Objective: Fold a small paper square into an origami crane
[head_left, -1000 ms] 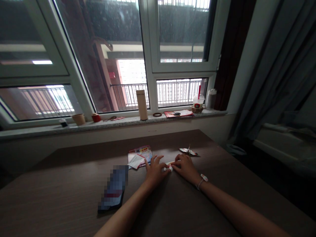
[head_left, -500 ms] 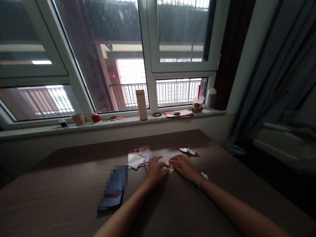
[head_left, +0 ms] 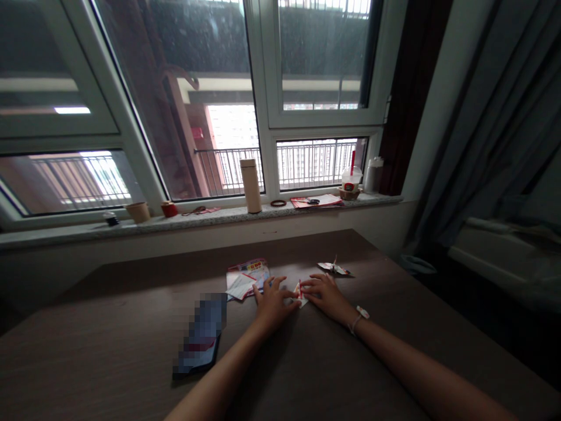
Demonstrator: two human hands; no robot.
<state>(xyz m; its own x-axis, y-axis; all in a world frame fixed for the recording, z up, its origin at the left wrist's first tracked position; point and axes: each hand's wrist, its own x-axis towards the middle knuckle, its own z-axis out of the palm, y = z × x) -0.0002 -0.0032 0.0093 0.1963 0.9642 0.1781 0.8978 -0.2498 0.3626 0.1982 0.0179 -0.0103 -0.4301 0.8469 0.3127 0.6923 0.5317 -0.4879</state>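
A small folded piece of paper (head_left: pixel 301 295), white with red marks, lies on the brown table (head_left: pixel 131 310) between my two hands. My left hand (head_left: pixel 274 301) touches its left edge with thumb and index fingertips, the other fingers spread over the table. From the right, my right hand (head_left: pixel 325 294) rests its fingertips on the paper's other edge, fingers apart. A folded paper crane (head_left: pixel 335 268) stands beyond my right hand. Left of my left hand are printed paper sheets (head_left: pixel 242 284), and nearer to me a phone (head_left: pixel 201 336) with a blurred screen.
Along the windowsill (head_left: pixel 219 218) stand a beige bottle (head_left: pixel 251 187), a paper cup (head_left: pixel 138 212), a drink cup with a red straw (head_left: pixel 351 180) and a grey bottle (head_left: pixel 374 175). Scissors (head_left: pixel 312 202) lie on red-edged papers there.
My right fingers have shifted slightly off the small paper, so more of it shows. My left hand has moved very little. The crane, sheets and phone lie as before.
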